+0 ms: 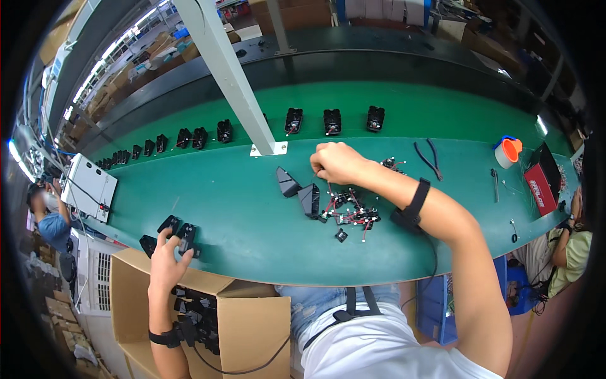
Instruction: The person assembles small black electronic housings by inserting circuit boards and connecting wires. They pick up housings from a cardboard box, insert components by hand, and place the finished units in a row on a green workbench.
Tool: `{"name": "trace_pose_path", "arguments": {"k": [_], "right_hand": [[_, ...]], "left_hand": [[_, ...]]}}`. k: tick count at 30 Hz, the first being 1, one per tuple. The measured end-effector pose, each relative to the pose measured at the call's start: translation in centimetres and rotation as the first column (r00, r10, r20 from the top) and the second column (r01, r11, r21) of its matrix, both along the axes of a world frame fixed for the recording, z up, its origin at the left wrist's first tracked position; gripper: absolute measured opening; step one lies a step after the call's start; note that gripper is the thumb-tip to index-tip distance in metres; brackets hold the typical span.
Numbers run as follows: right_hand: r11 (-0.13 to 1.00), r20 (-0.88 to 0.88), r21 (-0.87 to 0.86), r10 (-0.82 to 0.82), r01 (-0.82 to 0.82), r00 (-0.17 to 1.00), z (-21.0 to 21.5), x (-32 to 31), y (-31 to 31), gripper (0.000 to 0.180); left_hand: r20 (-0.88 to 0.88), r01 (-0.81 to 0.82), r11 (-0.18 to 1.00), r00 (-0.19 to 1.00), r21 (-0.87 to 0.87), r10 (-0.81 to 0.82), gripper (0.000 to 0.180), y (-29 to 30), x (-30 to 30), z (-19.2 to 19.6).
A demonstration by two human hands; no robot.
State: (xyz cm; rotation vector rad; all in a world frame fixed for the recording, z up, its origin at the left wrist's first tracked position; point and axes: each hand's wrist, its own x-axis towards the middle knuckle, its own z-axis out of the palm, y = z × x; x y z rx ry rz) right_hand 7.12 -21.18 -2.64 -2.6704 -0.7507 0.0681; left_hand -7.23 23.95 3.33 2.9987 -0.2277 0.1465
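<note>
**Partway Through the Batch**

Judging by the layout, the work is sitting partway along. A row of black units (332,122) is standing spaced out on the bright green strip (454,110) beyond the counter (252,246), and these are probably counting as handled. Plenty appears to be remaining: a loose cluster of small wired pieces (358,218) is lying mid-counter, two dark wedge-shaped parts (308,201) are lying just left of it, and many black parts (201,312) are filling the open carton (254,328) below the near edge.

As for the hands, the left hand (167,265) is reaching over the carton to the counter's near-left edge, its thumb and fingers spreading apart over a small group of black housings (187,237). It is touching them, but whether it is gripping one I cannot tell. The right hand (339,163) is hovering or resting beyond the wedge-shaped parts, its fingers curling inward and downward; the fingertips are hiding whatever they may be pinching, so I cannot tell if it is holding anything. The pliers (428,165) are lying apart, farther right.
</note>
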Motion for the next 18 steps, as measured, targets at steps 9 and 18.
{"name": "trace_pose_path", "arguments": {"k": [9,18], "right_hand": [[0.502,-0.243,0.857,0.189,0.119,0.952,5.6,-5.3,-2.5,0.007],[0.431,-0.048,0.902,0.128,-0.012,0.991,9.4,-9.6,-1.9,0.008]], "left_hand": [[0.019,0.502,0.798,0.850,-0.335,-0.527,0.037,-14.4,3.6,4.4],[0.249,0.671,0.444,0.678,-0.594,-0.692,0.045,-24.0,7.7,2.5]]}}
